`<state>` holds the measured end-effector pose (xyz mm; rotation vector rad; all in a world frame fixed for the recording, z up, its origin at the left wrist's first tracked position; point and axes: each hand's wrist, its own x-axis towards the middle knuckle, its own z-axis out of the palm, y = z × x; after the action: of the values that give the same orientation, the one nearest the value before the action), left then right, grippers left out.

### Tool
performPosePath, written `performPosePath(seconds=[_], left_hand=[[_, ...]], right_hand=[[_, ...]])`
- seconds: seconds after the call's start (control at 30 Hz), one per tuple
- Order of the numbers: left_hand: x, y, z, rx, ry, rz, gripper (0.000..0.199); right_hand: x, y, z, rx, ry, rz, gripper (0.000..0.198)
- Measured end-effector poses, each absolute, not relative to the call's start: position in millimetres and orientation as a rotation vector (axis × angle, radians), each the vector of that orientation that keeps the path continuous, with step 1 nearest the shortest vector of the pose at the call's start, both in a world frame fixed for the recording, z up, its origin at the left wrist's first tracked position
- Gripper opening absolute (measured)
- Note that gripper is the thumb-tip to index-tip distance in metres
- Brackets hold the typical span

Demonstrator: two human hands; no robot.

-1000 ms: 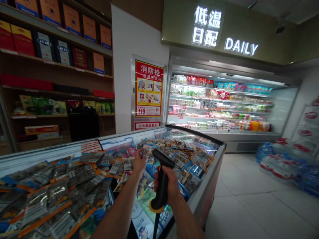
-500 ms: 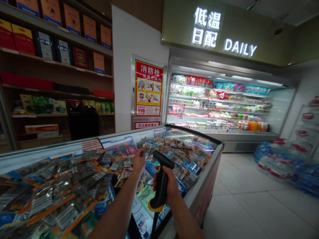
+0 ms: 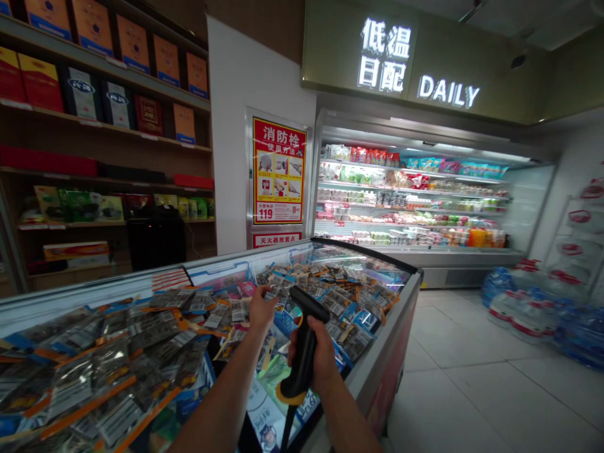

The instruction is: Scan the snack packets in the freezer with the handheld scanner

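Note:
My right hand [image 3: 325,352] is wrapped round the handle of a black barcode scanner [image 3: 302,362] with a yellow base, held upright over the chest freezer. A black cable [image 3: 287,428] hangs from its lower end. To the left, my left hand [image 3: 261,308] reaches out above the packets, its fingers apart and nothing visible between them. Below and around both hands lie many flat packets [image 3: 236,309] with orange and blue edges, piled on the freezer's glass top. A blue basket [image 3: 284,322] shows between my hands.
The chest freezer's rim [image 3: 396,314] runs along the right. Behind stand a lit refrigerated display [image 3: 406,207], a red fire-hydrant notice [image 3: 278,170] and shelves of boxes [image 3: 104,113]. Bottled water packs [image 3: 523,314] sit on the floor at right.
My left hand has gone from closed fingers to loosened, spread ones, shifting slightly left. The scanner stays in my right hand, nearly unmoved. The view has shifted slightly.

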<state>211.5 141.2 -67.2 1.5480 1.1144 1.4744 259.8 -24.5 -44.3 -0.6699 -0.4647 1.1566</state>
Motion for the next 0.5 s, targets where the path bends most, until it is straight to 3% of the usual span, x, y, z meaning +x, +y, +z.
performPosePath(seconds=[0.5], left_hand=[[207.3, 134.3, -54.7, 1.640, 1.187, 1.527, 0.019]], right_hand=[[261.6, -24.7, -46.7, -0.691, -0.456, 1.134, 0.032]])
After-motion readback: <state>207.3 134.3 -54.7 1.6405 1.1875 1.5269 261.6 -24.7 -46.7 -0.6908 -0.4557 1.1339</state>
